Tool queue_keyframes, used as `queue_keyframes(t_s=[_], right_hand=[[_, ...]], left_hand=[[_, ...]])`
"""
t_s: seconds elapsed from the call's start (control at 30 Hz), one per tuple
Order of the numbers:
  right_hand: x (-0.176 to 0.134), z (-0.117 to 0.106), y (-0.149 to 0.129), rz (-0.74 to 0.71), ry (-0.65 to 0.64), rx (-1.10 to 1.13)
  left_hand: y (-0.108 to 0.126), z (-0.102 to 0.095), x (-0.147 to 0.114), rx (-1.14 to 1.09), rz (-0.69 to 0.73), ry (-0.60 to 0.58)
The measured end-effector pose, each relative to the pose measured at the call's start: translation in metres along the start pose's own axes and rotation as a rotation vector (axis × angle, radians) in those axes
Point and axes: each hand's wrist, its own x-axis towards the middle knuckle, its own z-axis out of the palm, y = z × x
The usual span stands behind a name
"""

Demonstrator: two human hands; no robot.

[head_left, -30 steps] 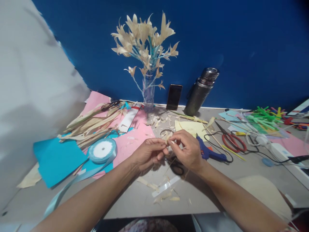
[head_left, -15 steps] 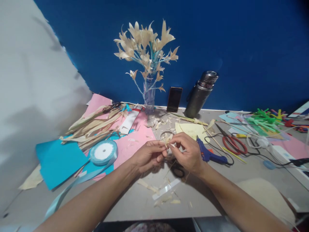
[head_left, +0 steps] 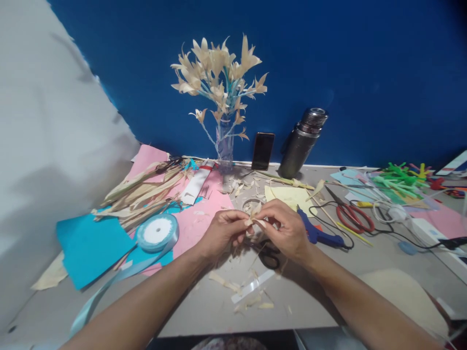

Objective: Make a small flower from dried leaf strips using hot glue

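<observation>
Between my two hands is a small cream flower of dried husk [head_left: 255, 212], its petals poking up above the fingertips. My left hand [head_left: 226, 231] pinches its base from the left. From the right, my right hand [head_left: 286, 228] pinches a pale petal of it between thumb and forefinger. Fingers hide most of the flower's lower part. Black-handled scissors [head_left: 270, 257] lie on the table just beneath my hands. Husk scraps [head_left: 224, 282] and a clear strip [head_left: 253, 287] are nearer to me.
Behind stands a vase [head_left: 225, 146] of husk flowers, with a phone [head_left: 263, 150] and a flask [head_left: 303, 143]. Ribbon [head_left: 157, 232] and dried husks [head_left: 142, 197] lie left. To the right are a blue glue gun [head_left: 321, 236], red-handled scissors [head_left: 353, 218] and a power strip [head_left: 438, 248].
A pale petal now shows more plainly between my fingertips, spread to the right. Both hands stay in nearly the same place, and the view has shifted slightly.
</observation>
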Motion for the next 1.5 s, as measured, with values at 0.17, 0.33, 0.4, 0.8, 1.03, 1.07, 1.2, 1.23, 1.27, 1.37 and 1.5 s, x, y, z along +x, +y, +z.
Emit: queue_keyframes(t_s=[0.17, 0.33, 0.4, 0.8, 1.03, 1.07, 1.2, 1.23, 1.27, 1.37, 1.5], right_hand=[[0.0, -0.001, -0.001, -0.009, 0.014, 0.011], [0.002, -0.002, -0.002, -0.026, -0.01, 0.059], [0.002, -0.003, -0.003, 0.009, -0.022, 0.113], [0.007, -0.009, -0.002, 0.479, 0.014, 0.579], [0.008, -0.009, 0.004, 0.787, 0.094, 0.806], [0.009, -0.008, 0.005, 0.823, 0.102, 0.841], [0.009, -0.006, 0.006, 0.916, 0.012, 0.942], [0.009, -0.005, 0.006, 0.926, -0.045, 0.958], [0.008, -0.004, 0.006, 0.928, -0.108, 0.969], [0.005, -0.002, 0.004, 0.9, -0.271, 0.987], [0.002, -0.002, 0.003, 0.888, -0.333, 0.962]], left_hand=[[-0.002, -0.001, 0.0, 0.047, -0.008, -0.045], [-0.002, -0.003, 0.001, 0.029, -0.024, -0.09], [-0.001, -0.004, 0.001, -0.019, -0.046, -0.106], [-0.001, -0.007, 0.003, -0.114, -0.087, -0.081], [0.0, -0.007, 0.002, -0.233, -0.142, -0.122], [-0.001, -0.007, 0.002, -0.275, -0.154, -0.136], [-0.002, -0.01, 0.003, -0.381, -0.173, -0.211], [-0.003, -0.011, 0.003, -0.387, -0.176, -0.227], [-0.003, -0.011, 0.003, -0.388, -0.183, -0.242], [-0.004, -0.01, 0.003, -0.383, -0.216, -0.273], [-0.008, -0.009, 0.004, -0.365, -0.254, -0.31]])
